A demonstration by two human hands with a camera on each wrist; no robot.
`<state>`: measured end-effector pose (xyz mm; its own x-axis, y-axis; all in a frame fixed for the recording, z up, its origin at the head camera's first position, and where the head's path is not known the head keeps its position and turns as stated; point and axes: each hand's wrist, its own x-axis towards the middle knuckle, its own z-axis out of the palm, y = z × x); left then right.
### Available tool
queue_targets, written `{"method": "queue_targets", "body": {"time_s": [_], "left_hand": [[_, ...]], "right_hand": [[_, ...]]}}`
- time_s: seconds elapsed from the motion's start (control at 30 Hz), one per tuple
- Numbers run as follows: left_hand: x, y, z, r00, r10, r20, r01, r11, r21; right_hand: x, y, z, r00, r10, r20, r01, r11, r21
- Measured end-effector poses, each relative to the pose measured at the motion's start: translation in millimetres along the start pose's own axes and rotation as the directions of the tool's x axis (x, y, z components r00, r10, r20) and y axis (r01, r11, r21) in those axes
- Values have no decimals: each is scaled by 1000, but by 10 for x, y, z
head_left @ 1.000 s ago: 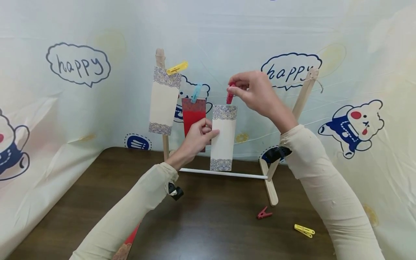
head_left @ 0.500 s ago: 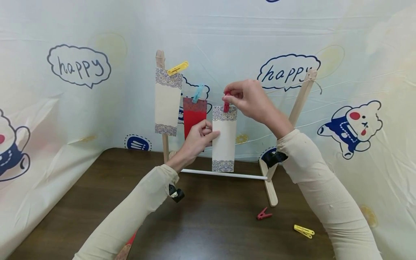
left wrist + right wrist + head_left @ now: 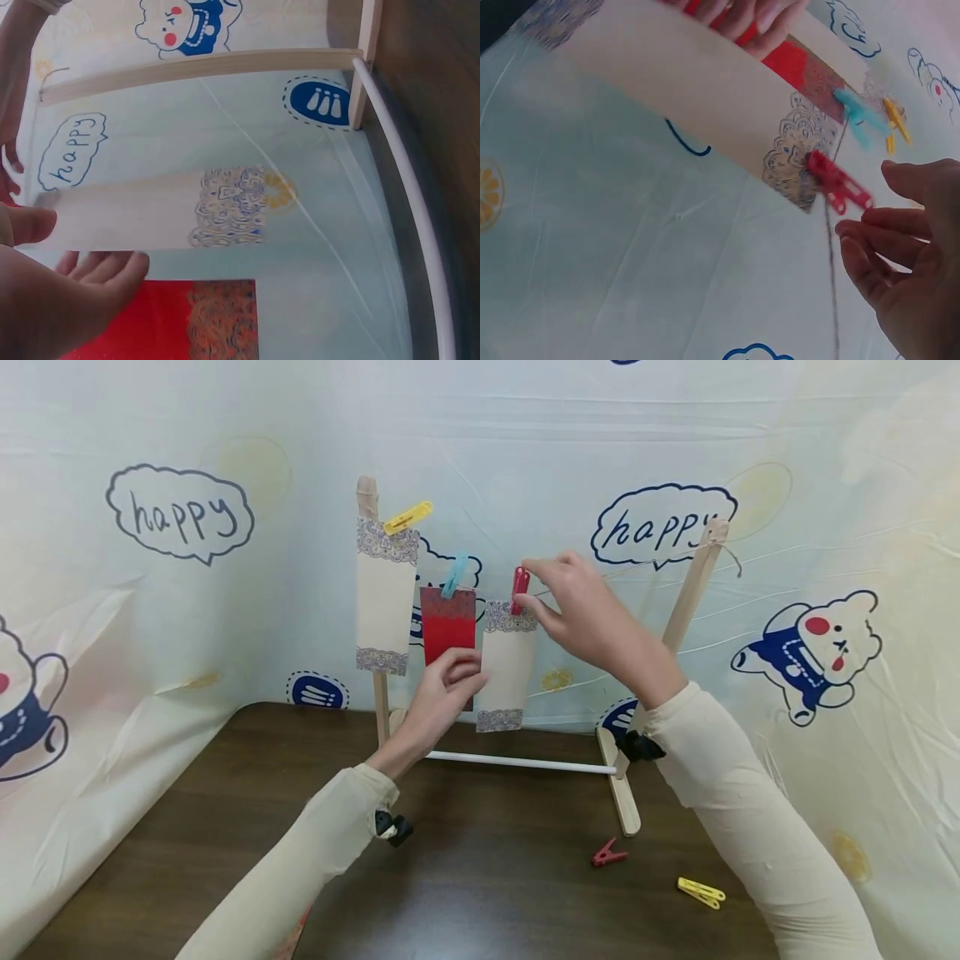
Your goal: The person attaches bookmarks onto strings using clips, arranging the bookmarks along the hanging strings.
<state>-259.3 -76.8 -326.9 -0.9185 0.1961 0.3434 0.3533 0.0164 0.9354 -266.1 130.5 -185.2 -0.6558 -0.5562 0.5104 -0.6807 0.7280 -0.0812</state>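
Observation:
A white card [image 3: 507, 668] with blue lace-patterned ends hangs from the string, with a red clothespin [image 3: 520, 590] clamped on its top edge. My right hand [image 3: 592, 618] is beside that clothespin, thumb and fingers spread; in the right wrist view a gap separates the clothespin [image 3: 838, 182] from the fingertips. Along the card's left edge is my left hand [image 3: 444, 697], its thumb and fingers parted in the left wrist view, without a pinch on the card [image 3: 142, 214]. Behind the left hand hangs a red card [image 3: 448, 631] under a blue clothespin [image 3: 454, 577].
Another white card [image 3: 386, 602] hangs at the left post under a yellow clothespin [image 3: 408, 517]. A wooden stand [image 3: 697, 581] with a white bottom rod [image 3: 525, 763] carries the string. On the table lie a red clothespin [image 3: 608, 853] and a yellow clothespin [image 3: 701, 892].
The red clothespin came down onto the white card's top edge, and my right fingers let go of it. My left hand let go of the card, which swung back, and moved slightly down and left.

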Motion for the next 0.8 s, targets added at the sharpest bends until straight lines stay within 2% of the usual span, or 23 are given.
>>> {"method": "queue_targets", "body": {"time_s": [0.27, 0.5, 0.67, 0.8], "left_hand": [[-261, 30, -117, 997, 78, -4, -78, 996, 35], [-417, 48, -188, 996, 82, 40, -84, 995, 52], [-528, 49, -219, 991, 91, 101, -99, 992, 79], [-620, 51, -244, 989, 82, 120, -96, 988, 120]], "right_hand": [[-342, -6, 51, 993, -53, -102, 45, 995, -85], [-543, 37, 123, 985, -103, -142, 92, 992, -84], [-667, 100, 165, 983, -97, -155, 88, 994, -63], [-771, 175, 201, 983, -91, -161, 83, 995, -53]]}}
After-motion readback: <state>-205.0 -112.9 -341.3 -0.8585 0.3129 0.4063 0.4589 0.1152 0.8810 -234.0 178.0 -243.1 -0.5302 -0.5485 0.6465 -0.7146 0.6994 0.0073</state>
